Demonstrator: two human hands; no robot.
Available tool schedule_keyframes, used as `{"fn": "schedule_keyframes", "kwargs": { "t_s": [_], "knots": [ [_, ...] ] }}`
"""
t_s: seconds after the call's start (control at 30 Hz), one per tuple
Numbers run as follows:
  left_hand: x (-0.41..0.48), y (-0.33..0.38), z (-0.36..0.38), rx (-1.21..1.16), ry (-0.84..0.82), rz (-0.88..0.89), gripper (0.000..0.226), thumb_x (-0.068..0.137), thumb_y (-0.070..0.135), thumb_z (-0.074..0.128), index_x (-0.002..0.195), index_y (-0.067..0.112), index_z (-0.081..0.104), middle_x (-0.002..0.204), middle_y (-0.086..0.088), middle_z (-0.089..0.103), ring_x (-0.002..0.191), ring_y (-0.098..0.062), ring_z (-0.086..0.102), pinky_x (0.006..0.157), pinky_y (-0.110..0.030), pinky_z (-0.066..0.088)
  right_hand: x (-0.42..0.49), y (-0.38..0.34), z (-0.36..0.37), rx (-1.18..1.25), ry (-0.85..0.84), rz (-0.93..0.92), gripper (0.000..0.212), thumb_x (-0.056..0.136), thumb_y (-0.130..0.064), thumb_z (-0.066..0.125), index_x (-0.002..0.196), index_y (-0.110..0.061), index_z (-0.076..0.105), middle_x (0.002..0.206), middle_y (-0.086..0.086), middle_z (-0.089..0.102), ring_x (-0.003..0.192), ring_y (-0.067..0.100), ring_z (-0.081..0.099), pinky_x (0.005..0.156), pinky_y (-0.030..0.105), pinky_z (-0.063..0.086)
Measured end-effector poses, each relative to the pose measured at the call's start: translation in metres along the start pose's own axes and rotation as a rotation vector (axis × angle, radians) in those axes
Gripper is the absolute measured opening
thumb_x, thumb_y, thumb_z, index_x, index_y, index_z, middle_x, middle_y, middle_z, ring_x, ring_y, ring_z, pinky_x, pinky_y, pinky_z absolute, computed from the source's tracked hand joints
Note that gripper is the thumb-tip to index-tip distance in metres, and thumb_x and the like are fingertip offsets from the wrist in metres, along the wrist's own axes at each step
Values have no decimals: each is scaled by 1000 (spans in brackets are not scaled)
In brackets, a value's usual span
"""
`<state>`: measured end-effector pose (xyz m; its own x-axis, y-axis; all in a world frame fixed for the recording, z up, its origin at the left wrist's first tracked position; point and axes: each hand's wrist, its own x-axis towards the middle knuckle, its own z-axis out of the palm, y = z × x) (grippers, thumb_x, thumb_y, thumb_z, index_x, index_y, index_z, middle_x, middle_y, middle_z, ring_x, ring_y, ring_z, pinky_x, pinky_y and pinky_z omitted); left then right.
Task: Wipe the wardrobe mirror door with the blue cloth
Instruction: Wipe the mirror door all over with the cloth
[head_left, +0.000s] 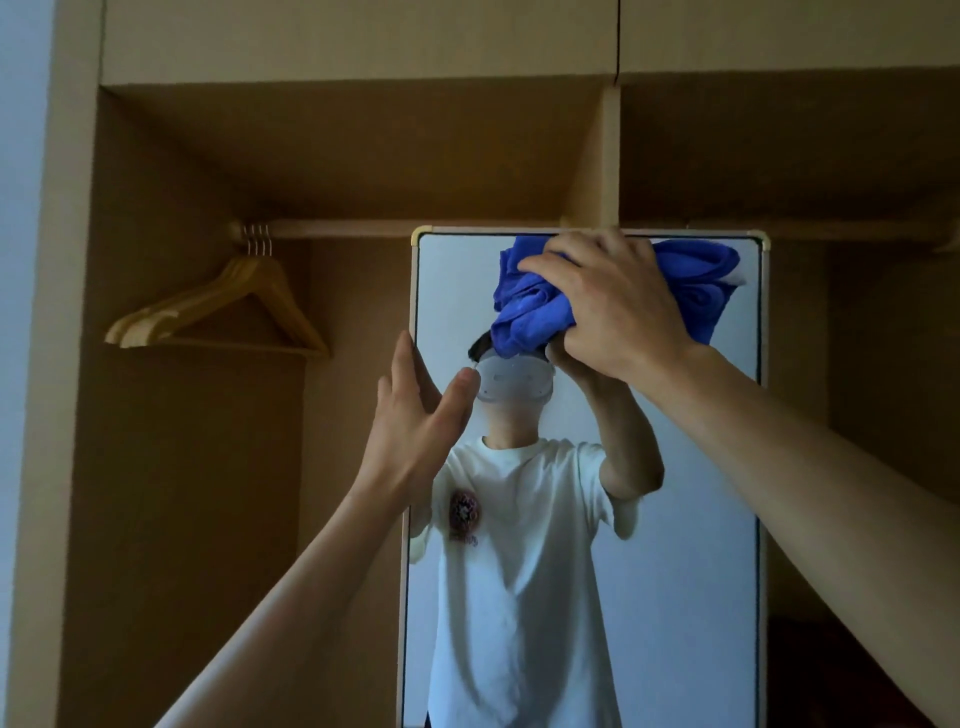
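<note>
My right hand (618, 306) grips the blue cloth (530, 306) on the mirror door (701, 493) at 12 o'clock; my left hand (415, 410), fingers straight, touches its edge at 10 o'clock

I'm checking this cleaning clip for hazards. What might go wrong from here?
1. The blue cloth is bunched in the right hand, so little of it may meet the mirror door, likely leaving streaks or missed patches.
2. The left hand sits open at the door's left edge; bare fingers may smudge the glass, and the door might swing if that hand slips.
</note>
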<state>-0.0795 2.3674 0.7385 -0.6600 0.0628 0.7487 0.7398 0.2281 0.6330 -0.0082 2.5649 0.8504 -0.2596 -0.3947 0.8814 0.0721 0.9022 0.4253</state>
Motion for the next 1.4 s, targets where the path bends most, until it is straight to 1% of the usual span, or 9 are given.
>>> {"fn": "schedule_keyframes", "kwargs": {
  "t_s": [0.13,0.3,0.5,0.63,0.73,0.83,1.1,1.27,1.4],
  "knots": [
    [-12,-7,-1,-12,22,32,89,96,61,56,164,35,6,166,5,22,150,-19,30,115,-42,33,-13,-12,5,4,-32,5,63,73,-14,72,133,-25,58,131,-2,57,117,29,49,96,48,37],
    [-21,-12,-1,-17,28,36,88,95,61,58,163,36,8,165,3,25,146,-21,37,115,-40,38,-37,-30,9,21,-70,5,63,71,-16,74,132,-24,58,131,-1,58,117,30,49,97,48,37],
    [-39,-22,-1,-27,52,42,83,99,50,60,164,31,13,165,6,27,144,-2,29,108,-25,28,-84,-59,23,47,-86,5,58,72,-14,71,128,-25,62,128,-5,59,113,29,51,94,46,39],
    [-43,-24,-1,-31,27,57,82,99,47,61,164,31,14,155,12,33,119,18,34,98,-13,29,-107,-72,21,75,-115,32,55,77,-21,50,131,-26,61,131,-4,58,117,29,51,96,47,40],
    [-52,-34,1,-26,21,50,83,98,46,63,164,33,13,153,9,36,120,12,32,94,-8,29,-127,-84,23,94,-161,47,60,74,-16,57,133,-25,61,133,-2,58,118,31,51,97,48,39],
    [-67,-49,4,-9,17,44,85,98,43,64,164,30,12,137,16,33,102,30,34,78,10,25,-149,-97,26,87,-202,69,65,71,-9,66,135,-25,60,135,-2,57,120,32,51,98,49,39],
    [-107,-80,12,-41,-15,-6,83,98,40,65,163,35,14,143,14,37,112,11,41,80,3,30,-203,-126,31,122,-249,93,58,81,-24,37,132,-24,64,133,1,60,120,32,51,100,49,36],
    [-129,-96,17,-18,-15,-25,85,97,28,67,164,29,14,136,10,36,102,40,36,78,11,30,-232,-142,40,102,-279,87,56,80,-21,54,136,-25,61,138,1,58,122,32,50,101,50,37],
    [-151,-111,27,5,-32,-57,88,97,31,67,164,32,10,136,15,30,105,41,29,78,12,28,-260,-154,50,99,-283,103,63,77,-20,72,139,-26,59,140,1,57,124,31,47,102,49,34]
  ]
}}
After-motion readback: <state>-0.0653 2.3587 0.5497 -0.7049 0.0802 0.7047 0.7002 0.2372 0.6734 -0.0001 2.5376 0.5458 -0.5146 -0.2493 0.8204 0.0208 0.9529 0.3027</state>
